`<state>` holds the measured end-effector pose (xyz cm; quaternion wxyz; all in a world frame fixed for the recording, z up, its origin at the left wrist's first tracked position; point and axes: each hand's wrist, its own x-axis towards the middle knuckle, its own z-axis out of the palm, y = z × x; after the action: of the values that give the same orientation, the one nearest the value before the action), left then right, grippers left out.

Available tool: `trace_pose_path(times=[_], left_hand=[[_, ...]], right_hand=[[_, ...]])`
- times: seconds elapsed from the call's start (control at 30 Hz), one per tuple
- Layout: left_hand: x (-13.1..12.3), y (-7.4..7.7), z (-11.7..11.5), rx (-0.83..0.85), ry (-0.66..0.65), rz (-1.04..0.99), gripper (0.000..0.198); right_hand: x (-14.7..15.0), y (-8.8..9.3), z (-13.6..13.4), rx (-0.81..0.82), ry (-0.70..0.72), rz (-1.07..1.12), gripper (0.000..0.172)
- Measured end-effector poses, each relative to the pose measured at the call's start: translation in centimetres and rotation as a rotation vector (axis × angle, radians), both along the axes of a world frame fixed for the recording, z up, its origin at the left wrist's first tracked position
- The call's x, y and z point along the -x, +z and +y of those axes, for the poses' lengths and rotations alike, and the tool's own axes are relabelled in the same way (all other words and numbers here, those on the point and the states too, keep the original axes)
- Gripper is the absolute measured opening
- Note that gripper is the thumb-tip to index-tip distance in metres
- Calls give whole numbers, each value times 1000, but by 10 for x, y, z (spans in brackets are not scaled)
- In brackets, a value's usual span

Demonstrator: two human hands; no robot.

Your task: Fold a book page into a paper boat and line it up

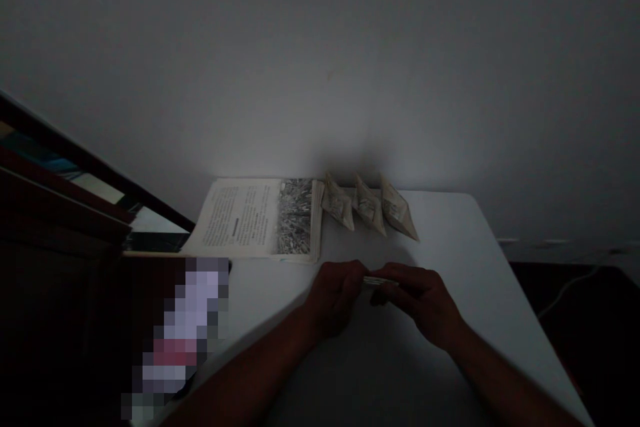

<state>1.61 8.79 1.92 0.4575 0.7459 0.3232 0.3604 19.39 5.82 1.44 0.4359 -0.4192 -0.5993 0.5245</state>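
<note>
Between my two hands is a small folded piece of printed paper (380,281), seen nearly edge-on. My left hand (338,295) is closed on its left end. My right hand (419,295) pinches the other end between thumb and fingers. Just beyond my hands, three folded paper boats stand in a row: a left boat (339,205), a middle boat (369,207) and a right boat (399,209). All are made of printed pages. Part of the held paper is hidden by my fingers, and the light is dim.
A stack of printed pages (240,217) lies at the white table's (445,227) back left, by the wall (320,67). A blurred-out bright object (185,327) is at the left edge. A dark wooden frame (90,153) stands left, and a thin cable (570,290) runs at right.
</note>
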Motion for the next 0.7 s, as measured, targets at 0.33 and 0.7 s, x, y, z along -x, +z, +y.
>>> trace_pose_path(times=[0.33, 0.7], left_hand=[[-4, 6, -3, -5, -28, -35, 51], [-1, 0, 0, -27, -16, 71, 51]], right_hand=[[-1, -3, -1, 97, 55, 154, 21], [1, 0, -1, 117, 23, 120, 22]])
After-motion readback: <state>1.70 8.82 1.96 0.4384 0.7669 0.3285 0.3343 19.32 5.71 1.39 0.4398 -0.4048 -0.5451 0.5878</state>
